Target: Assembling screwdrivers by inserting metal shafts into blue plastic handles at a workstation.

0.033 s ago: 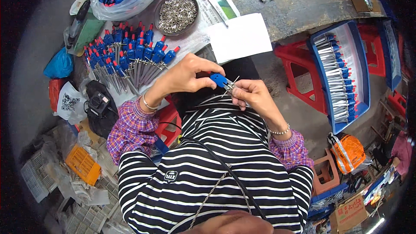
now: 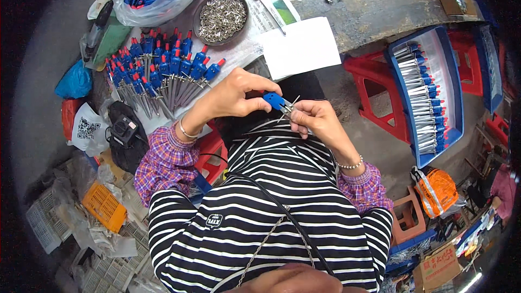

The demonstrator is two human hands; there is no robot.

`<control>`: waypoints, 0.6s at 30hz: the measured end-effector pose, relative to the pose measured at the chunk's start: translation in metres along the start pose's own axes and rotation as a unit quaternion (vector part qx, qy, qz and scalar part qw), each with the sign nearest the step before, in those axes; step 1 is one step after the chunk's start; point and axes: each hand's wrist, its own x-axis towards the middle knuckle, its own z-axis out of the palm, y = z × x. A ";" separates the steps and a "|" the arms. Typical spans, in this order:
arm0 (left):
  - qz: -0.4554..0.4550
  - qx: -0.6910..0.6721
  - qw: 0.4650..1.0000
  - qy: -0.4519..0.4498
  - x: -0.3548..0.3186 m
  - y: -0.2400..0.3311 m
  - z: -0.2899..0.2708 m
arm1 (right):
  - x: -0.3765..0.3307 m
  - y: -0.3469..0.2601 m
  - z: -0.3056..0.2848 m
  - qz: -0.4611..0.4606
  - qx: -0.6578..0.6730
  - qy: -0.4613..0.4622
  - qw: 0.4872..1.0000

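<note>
In front of my chest, my left hand (image 2: 241,93) pinches a blue plastic handle piece (image 2: 274,99) between thumb and forefinger. Its lower end meets a slim metal part (image 2: 286,109) with a thin pin lying crosswise. My right hand (image 2: 316,122) is closed on that metal part, its thumb and forefinger near the joint; the fingers hide the rest of it. Past my left hand, many similar metal rods with blue, red-tipped handles (image 2: 175,65) lie fanned out on the table. A dark round bowl (image 2: 196,28) of small metal rivets stands beyond them.
A clear plastic bag (image 2: 127,15) of blue and red pieces sits at the far left. A red-handled screwdriver (image 2: 266,2) and a white sheet (image 2: 301,48) lie on the table. At right, a blue tray (image 2: 457,125) of finished-looking rods rests over red stools (image 2: 374,92).
</note>
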 end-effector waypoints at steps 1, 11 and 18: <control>-0.007 0.005 1.000 -0.001 -0.001 0.000 0.000 | 0.000 0.000 0.000 -0.011 -0.004 -0.004 1.000; 0.000 0.015 1.000 0.001 -0.003 0.004 0.002 | 0.002 0.000 0.004 -0.022 -0.041 -0.005 0.999; -0.008 0.018 1.000 0.011 -0.003 0.006 0.008 | 0.000 -0.001 0.007 0.002 0.002 -0.008 1.000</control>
